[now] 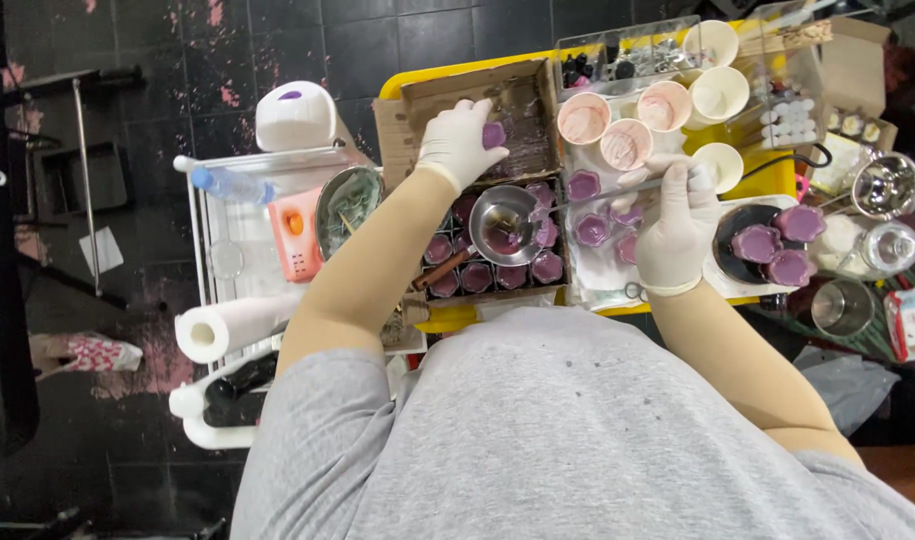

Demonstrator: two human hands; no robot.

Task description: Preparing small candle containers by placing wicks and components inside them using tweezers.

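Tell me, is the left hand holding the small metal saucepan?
No: the left hand holds a small purple piece over the cardboard box, while the saucepan sits below on purple-filled moulds.

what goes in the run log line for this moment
left hand: holds small purple piece over cardboard box | right hand: grips long handle of small metal pan

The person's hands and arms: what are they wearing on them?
Both the left hand and the right hand wear thin, snug, whitish disposable gloves ending in a rolled cuff at the wrist. Above the gloves the forearms are uncovered. A grey short-sleeved T-shirt covers the shoulders and upper arms. No watch, bracelet or markings show.
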